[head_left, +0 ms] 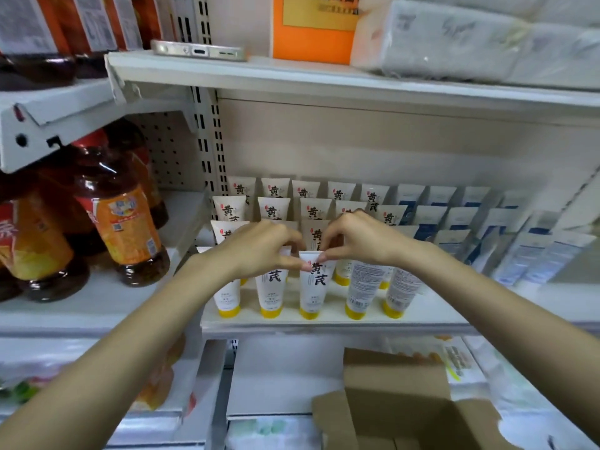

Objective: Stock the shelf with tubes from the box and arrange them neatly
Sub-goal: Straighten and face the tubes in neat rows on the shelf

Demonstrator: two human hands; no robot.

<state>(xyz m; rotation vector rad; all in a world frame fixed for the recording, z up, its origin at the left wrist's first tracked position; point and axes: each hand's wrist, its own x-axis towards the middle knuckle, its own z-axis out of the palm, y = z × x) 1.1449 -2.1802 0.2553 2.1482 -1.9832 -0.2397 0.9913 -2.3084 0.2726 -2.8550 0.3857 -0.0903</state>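
White tubes with yellow caps and black characters stand cap-down in rows on the middle shelf (324,323). Both my hands meet at the top of one front-row tube (312,287). My left hand (263,248) pinches its upper left edge, and my right hand (354,237) pinches its upper right edge. Two front-row tubes (358,287) to the right show their back labels. The open cardboard box (399,401) sits below at lower right; its inside is mostly hidden.
White and blue tubes (454,219) fill the shelf's right side. Large oil bottles (126,219) stand on the neighbouring shelf to the left. A phone (198,51), an orange box (313,27) and wrapped tissue packs (487,37) lie on the shelf above. Packaged goods sit below.
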